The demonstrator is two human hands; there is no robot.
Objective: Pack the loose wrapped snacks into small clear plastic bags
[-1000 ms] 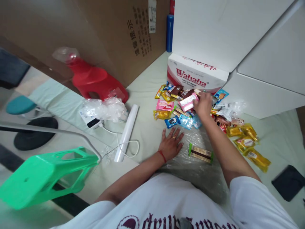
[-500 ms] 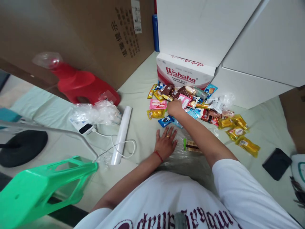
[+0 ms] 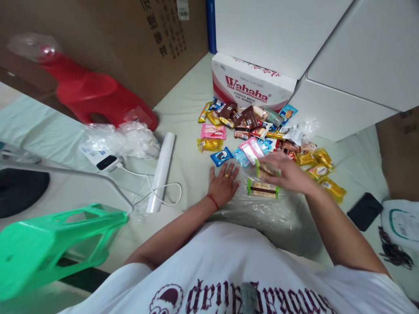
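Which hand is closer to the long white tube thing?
The left hand. It lies palm down with spread fingers, to the right of the white tube. The right hand is farther right, past the left, holding a green-ended snack packet.

One head-worn camera looks forward and steeply down from above the person's white short-sleeved shirt with dark purple lettering (image 3: 209, 248), which fills the near edge, its letters upside down. The left hand (image 3: 223, 185) and right hand (image 3: 285, 171) fall around mid-frame, fairly close. The wide view spans from a bright green plastic frame (image 3: 28, 244) at left to a large brown cardboard box (image 3: 94, 30) beyond.
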